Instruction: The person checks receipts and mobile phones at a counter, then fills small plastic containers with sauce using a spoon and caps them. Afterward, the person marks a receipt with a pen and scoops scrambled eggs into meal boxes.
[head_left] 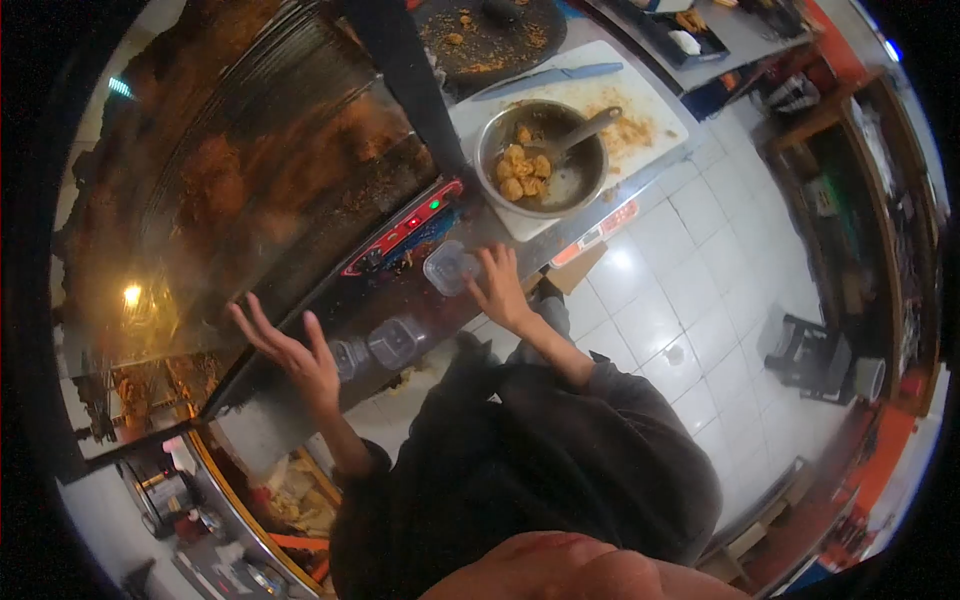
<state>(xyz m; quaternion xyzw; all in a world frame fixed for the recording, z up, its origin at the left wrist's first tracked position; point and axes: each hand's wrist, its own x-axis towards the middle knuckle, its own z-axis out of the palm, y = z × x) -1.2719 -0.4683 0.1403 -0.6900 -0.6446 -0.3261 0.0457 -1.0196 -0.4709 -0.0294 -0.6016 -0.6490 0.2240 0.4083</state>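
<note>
My left hand is open over the dark counter, fingers spread and thumb apart, holding nothing. Close beside it are a clear plastic tub and another clear plastic piece. My right hand is at the right edge of a second clear plastic tub. Its fingers are stretched and apart; the fingertips reach the rim, and I cannot tell whether they press on it. Farther back, a steel bowl with browned, coated lumps of food stands on a white cutting board. A metal-handled utensil leans inside the bowl.
A glass-fronted case with a red control strip borders the counter at left. A blue-handled knife lies across the board. Behind is a dark stone mortar with crumbs. To the right, a black stool stands on white floor tiles.
</note>
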